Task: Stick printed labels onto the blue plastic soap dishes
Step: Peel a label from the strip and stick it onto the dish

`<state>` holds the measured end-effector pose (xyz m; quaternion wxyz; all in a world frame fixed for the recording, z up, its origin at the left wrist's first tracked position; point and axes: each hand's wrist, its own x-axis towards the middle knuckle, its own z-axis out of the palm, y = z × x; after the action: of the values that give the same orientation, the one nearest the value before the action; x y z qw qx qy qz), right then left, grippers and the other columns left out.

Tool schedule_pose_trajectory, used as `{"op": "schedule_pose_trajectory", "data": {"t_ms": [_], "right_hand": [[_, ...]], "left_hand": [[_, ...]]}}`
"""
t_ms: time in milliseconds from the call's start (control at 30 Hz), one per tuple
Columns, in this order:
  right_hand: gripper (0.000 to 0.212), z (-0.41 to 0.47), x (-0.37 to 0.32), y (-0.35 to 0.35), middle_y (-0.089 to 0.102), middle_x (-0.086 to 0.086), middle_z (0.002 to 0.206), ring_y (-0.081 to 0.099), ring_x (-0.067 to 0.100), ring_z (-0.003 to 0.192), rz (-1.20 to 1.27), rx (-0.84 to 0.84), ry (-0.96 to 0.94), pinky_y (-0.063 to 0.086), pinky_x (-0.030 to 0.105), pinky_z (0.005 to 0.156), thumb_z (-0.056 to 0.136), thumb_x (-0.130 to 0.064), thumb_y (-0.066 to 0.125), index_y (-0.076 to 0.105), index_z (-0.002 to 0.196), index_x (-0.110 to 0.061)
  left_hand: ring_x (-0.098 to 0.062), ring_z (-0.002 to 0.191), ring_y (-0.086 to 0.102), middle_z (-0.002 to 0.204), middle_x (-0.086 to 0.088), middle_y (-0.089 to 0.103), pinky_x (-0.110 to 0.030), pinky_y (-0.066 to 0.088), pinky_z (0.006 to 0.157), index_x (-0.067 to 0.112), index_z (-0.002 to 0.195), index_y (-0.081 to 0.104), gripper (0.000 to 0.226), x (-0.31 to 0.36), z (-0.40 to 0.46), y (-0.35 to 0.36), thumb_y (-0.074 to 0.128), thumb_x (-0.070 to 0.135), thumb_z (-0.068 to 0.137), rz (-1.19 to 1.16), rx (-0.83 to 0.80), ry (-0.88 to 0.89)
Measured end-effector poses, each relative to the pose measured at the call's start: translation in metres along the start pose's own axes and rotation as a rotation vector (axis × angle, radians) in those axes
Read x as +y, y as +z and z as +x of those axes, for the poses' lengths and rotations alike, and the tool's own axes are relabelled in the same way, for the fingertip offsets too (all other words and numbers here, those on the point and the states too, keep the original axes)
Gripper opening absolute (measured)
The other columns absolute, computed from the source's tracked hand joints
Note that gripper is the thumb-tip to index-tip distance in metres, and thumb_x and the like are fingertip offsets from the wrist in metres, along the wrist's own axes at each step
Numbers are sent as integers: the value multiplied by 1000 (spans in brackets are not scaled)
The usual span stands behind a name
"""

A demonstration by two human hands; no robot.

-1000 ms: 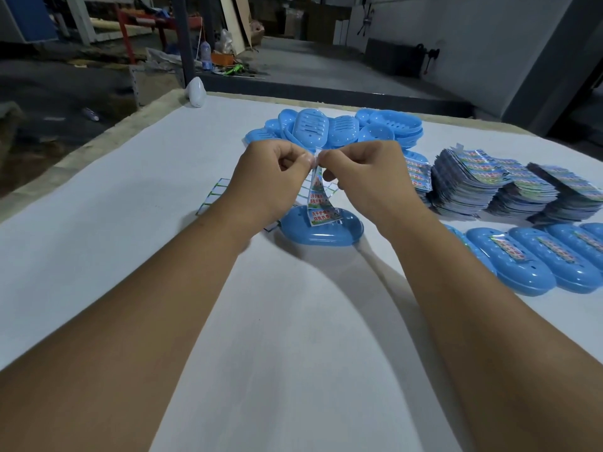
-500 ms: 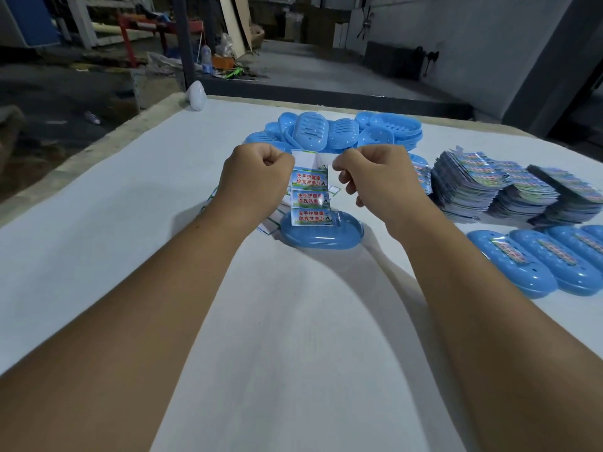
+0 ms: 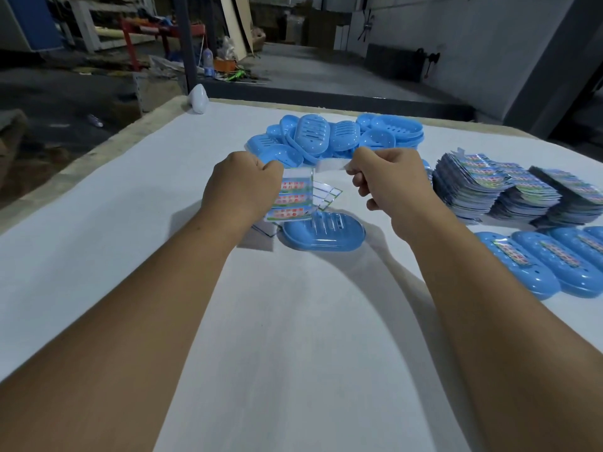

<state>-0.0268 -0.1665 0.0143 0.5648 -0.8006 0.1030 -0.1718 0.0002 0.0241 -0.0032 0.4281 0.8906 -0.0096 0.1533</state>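
Fingers of left hand grip label sheet; right hand pinches a peeled label.

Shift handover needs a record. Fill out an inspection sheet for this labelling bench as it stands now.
Surface: table under a white cover, raw edge showing at the far left.
Job's things: one bare soap dish in front of the hands; heap of unlabelled dishes behind; labelled dishes in a row at right; stacks of label sheets far right.
Clutter: used backing sheets beside the bare dish; white rounded object at the far corner.
Grippers: left hand holds a label sheet; right hand pinches a peeled label.
Cables: nothing seen.
Surroundings: workshop floor, racks, debris, grey wall.
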Motion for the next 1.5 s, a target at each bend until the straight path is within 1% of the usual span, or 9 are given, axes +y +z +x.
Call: {"op": "schedule_pose_trajectory", "data": {"t_ms": [67, 233, 500, 667, 867, 967, 1167, 1300, 1500], "right_hand": [[21, 1, 0, -1, 60, -8, 53, 50, 3, 44, 6, 17, 12, 43, 16, 40, 79, -29, 62, 73, 66, -17], [19, 3, 1, -2, 60, -11, 52, 50, 1, 42, -14, 43, 33, 43, 15, 39, 78, -31, 63, 74, 69, -18], [23, 0, 1, 2, 61, -7, 51, 46, 9, 46, -81, 28, -30, 39, 17, 38, 77, -28, 65, 72, 66, -10], [36, -4, 2, 6, 56, 6, 63, 42, 16, 57, -172, 28, -90, 42, 29, 51, 65, -39, 62, 71, 73, -5], [31, -9, 0, 12, 43, 4, 50, 32, 11, 49, -318, 67, -259, 34, 24, 49, 70, -33, 65, 66, 64, -3], [26, -11, -2, 15, 57, 9, 52, 37, 9, 46, -335, 49, -295, 38, 25, 50, 69, -34, 70, 69, 62, -9], [27, -11, -2, 16, 62, 10, 59, 38, 9, 45, -339, 37, -312, 39, 25, 50, 71, -33, 71, 70, 65, -7], [26, -11, -1, 15, 64, 8, 60, 39, 8, 46, -376, 34, -319, 40, 25, 50, 72, -34, 73, 72, 67, -8], [29, -14, -2, 14, 63, 19, 68, 38, 12, 54, -356, -41, -316, 37, 27, 53, 77, -31, 71, 74, 73, -3]], "left_hand": [[-28, 75, 71, 81, -9, 72, -44, 60, 72, 10, 70, 54, 31, -2, 1, 0, 48, 34, 89, 40, -30, -41], [-27, 75, 60, 86, -8, 67, -30, 37, 57, 9, 92, 66, 37, -12, 6, -1, 47, 41, 94, 465, 43, 3], [-25, 82, 48, 97, -12, 66, -35, 37, 63, 11, 103, 67, 27, -22, 13, -9, 60, 35, 92, 757, 110, 34], [-31, 82, 64, 87, -11, 71, -36, 50, 66, 10, 90, 72, 21, -16, 8, -5, 60, 27, 90, 407, 186, 154], [-14, 67, 60, 65, 1, 69, -35, 53, 70, 14, 74, 76, 19, 9, -12, 6, 70, 31, 81, -274, -145, 108], [-16, 78, 68, 82, -4, 76, -36, 55, 76, 20, 78, 80, 19, 13, -16, 9, 71, 36, 81, -339, -248, 93], [-13, 84, 70, 83, 1, 77, -32, 55, 77, 22, 79, 80, 14, 14, -16, 7, 70, 29, 87, -361, -249, 85], [-3, 68, 59, 67, 11, 71, -22, 46, 67, 24, 75, 78, 17, 15, -17, 6, 70, 30, 88, -347, -223, 89], [2, 82, 66, 75, 19, 74, -21, 47, 73, 25, 83, 80, 15, 15, -15, 6, 70, 32, 90, -342, -243, 61]]}}
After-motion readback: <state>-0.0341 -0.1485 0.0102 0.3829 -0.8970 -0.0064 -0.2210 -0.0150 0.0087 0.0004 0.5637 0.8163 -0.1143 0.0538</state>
